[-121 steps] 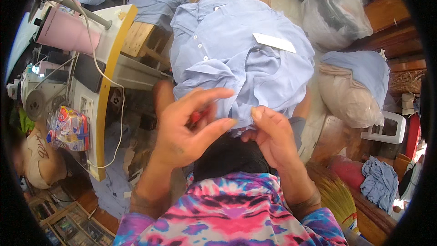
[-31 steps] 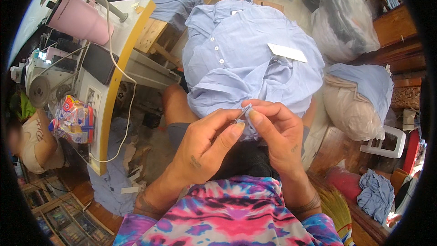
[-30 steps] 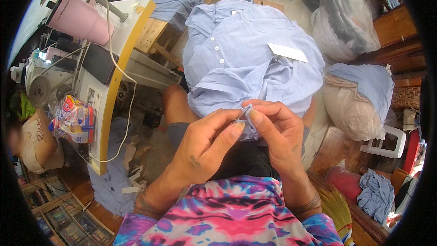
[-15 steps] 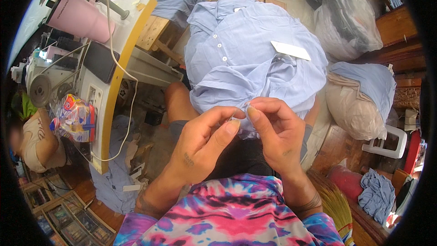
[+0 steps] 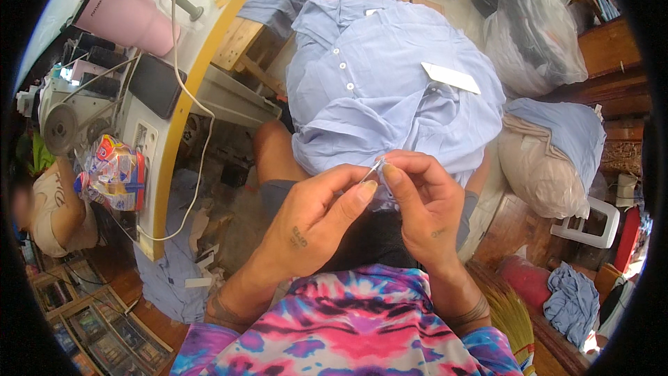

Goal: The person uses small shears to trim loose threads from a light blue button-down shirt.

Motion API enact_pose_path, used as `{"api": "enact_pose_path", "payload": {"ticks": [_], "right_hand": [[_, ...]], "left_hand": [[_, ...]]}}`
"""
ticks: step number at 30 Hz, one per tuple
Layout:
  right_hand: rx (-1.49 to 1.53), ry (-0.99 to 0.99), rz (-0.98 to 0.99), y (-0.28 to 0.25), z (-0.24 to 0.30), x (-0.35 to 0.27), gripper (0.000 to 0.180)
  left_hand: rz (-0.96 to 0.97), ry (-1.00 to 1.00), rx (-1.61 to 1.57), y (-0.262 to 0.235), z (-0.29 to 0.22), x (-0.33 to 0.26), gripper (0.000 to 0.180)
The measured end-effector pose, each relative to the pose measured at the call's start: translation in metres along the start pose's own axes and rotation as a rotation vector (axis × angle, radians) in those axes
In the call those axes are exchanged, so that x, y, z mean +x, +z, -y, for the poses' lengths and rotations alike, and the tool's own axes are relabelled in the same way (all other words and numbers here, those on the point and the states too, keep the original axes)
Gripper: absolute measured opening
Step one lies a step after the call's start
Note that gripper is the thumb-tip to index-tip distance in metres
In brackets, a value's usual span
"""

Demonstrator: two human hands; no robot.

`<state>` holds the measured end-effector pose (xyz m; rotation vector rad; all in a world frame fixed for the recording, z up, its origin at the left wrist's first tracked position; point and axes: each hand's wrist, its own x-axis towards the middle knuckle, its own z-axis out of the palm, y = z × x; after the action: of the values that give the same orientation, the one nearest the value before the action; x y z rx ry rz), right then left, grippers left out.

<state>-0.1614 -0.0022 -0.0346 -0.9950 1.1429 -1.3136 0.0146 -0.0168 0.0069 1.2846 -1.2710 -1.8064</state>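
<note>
A light blue buttoned shirt (image 5: 396, 42) lies bunched across my lap, with a white tag (image 5: 451, 78) on it and small white buttons down its front. My left hand (image 5: 306, 216) pinches a thin, shiny needle-like piece (image 5: 369, 173) between thumb and forefinger. Its tip meets the fingertips of my right hand (image 5: 430, 209), which are pressed together on a small bit of the light blue cloth. Both hands are at the shirt's near edge, almost touching. The exact shape of the thin piece is partly hidden by my fingers.
On the left, a white table (image 5: 209, 28) with a yellow edge carries a pink tumbler (image 5: 129, 14), a phone (image 5: 156, 85) and a colourful plastic packet (image 5: 115, 174). A white cable (image 5: 182, 83) hangs over its edge. Plastic-wrapped bundles (image 5: 539, 160) stand right. Another person (image 5: 59, 212) is far left.
The thin needle-like piece now shows plainly between my hands, its tip at my right fingertips. The view has shifted slightly; both hands keep their pinch.
</note>
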Motion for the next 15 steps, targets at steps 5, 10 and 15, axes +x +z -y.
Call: {"api": "enact_pose_path", "payload": {"ticks": [5,10,15], "right_hand": [[-0.23,-0.135,-0.061,0.003,-0.008,-0.003,0.011],[-0.365,-0.25,-0.078,0.007,-0.011,-0.002,0.013],[-0.442,-0.256,-0.05,0.004,-0.011,-0.002,0.013]], "left_hand": [[0.022,-0.118,0.002,-0.003,-0.002,-0.001,0.033],[-0.009,-0.086,0.009,-0.001,0.001,0.0,0.032],[-0.04,-0.082,-0.004,-0.002,0.005,0.003,0.031]]}}
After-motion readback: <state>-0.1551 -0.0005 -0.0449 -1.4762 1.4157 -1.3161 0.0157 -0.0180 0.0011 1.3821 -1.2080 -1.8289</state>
